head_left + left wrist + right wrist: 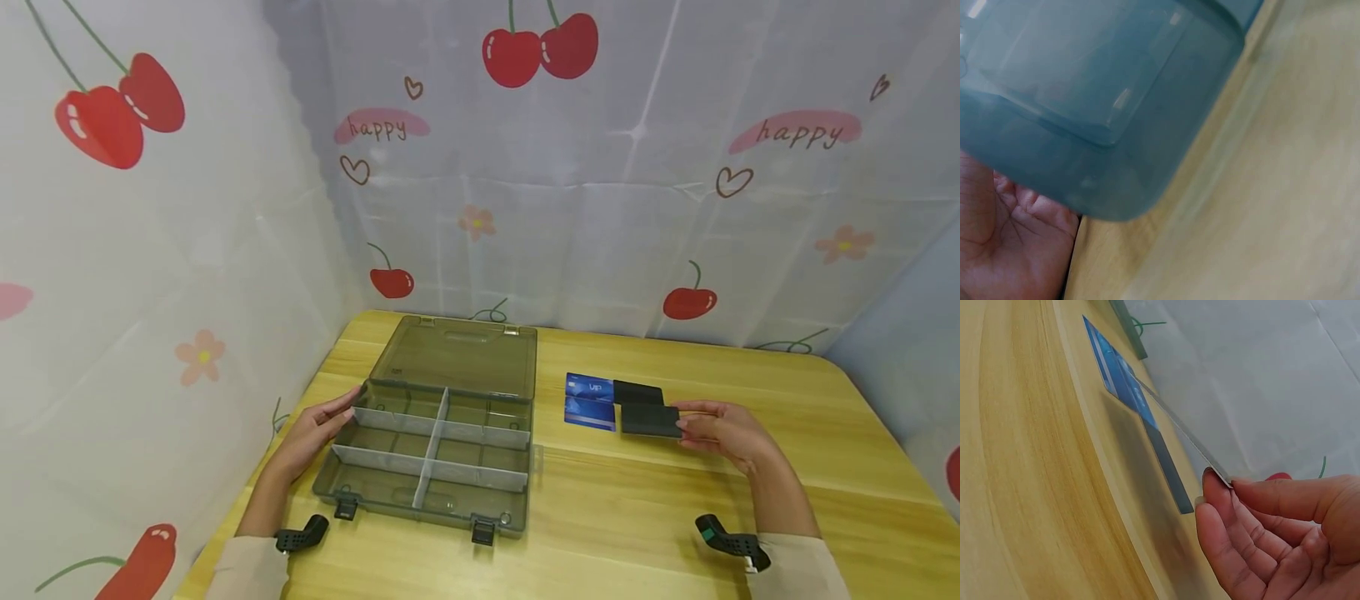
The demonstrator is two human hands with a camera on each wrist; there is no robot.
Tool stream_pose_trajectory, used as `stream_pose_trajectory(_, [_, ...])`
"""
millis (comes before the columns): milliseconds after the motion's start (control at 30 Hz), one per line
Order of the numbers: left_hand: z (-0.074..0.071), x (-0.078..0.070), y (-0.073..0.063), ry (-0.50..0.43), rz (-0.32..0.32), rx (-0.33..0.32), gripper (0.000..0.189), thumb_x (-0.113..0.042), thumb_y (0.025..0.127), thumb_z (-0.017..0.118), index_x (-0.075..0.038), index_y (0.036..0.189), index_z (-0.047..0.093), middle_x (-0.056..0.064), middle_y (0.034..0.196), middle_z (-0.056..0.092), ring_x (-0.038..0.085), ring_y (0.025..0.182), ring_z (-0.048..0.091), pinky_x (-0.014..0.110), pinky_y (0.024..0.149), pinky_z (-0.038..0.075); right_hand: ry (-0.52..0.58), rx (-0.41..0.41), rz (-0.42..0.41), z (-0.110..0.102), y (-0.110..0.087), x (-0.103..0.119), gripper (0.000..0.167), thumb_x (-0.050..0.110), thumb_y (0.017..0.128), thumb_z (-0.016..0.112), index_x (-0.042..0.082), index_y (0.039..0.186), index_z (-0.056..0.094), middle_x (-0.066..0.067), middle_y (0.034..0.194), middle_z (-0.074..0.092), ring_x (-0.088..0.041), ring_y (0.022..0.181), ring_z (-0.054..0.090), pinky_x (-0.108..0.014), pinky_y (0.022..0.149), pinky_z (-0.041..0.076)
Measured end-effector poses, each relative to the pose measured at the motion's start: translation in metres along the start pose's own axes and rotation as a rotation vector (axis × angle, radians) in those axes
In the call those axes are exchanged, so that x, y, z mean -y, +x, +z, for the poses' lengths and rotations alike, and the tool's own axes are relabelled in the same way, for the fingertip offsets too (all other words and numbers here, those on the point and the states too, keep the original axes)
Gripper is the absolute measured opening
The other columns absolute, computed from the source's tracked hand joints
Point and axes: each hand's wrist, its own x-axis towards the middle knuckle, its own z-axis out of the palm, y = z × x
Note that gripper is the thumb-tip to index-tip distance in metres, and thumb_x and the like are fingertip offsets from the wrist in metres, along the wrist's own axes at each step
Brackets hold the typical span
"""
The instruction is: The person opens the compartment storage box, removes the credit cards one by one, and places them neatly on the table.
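A translucent grey compartment box (431, 433) lies on the table with its lid (457, 358) folded back. My left hand (318, 429) holds the box by its left side near the back corner; in the left wrist view the box's corner (1129, 156) hides the fingertips. Between thumb and fingers, my right hand (723, 429) pinches a black card (651, 420) by its right edge. In the right wrist view that card (1179, 431) appears edge-on, tilted above the table. Behind it lies another black card (637, 392), beside a blue VIP card (588, 387) and a second blue card (590, 413).
White dividers (431, 450) split the box into several compartments. Two dark latches (482, 531) stick out from its front. A printed cloth (570, 242) hangs behind the wooden table (615, 517) and along its left side.
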Motion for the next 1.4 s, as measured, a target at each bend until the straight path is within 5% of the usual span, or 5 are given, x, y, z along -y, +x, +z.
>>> stream_pose_trajectory(533, [0.000,-0.001,-0.001,-0.013,0.011,0.009,0.053,-0.029,0.108,0.053,-0.016,0.157,0.040,0.005,0.164,0.031,0.029,0.152,0.018,0.011,0.102,0.036,0.030,-0.021,0.026,0.002,0.006,-0.007,0.040,-0.001,0.099,0.062,-0.013,0.136,0.055,-0.007,0.096,0.072,-0.021,0.082,0.074,-0.034,0.077,0.061])
stream_pose_trajectory(1400, [0.000,0.001,0.000,-0.001,0.010,-0.012,0.053,-0.030,0.107,0.054,-0.016,0.156,0.043,0.005,0.163,0.034,0.028,0.152,0.019,0.011,0.103,0.036,-0.012,-0.049,0.027,0.001,0.010,-0.012,0.050,-0.006,0.098,0.059,-0.023,0.141,0.040,-0.007,0.098,0.073,-0.020,0.084,0.074,-0.036,0.078,0.061])
